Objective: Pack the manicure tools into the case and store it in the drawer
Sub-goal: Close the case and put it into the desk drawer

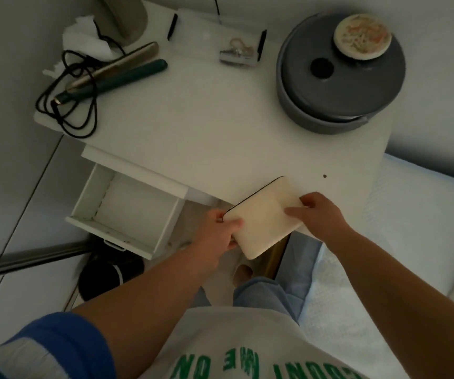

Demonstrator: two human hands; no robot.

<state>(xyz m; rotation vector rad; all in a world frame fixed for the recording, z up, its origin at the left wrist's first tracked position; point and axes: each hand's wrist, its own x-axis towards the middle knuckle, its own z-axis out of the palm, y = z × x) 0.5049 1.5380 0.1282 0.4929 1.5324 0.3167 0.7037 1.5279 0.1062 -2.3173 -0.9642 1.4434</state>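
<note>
now the case [264, 214] is closed and hangs over the desk [220, 127] edge, just right of the open drawer [127, 212]. fingers of the left hand [220, 233] and right hand [319, 214] pinch its ends. a loose pinch could drop it to the floor.

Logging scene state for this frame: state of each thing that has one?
case: closed, held by both hands at the table edge
drawer: pulled open, nothing visible inside
left hand: grips the case's left end
right hand: grips the case's right end
hair straightener: plates apart, cord loose on the table
grey pot: lid on, round tin on top
</note>
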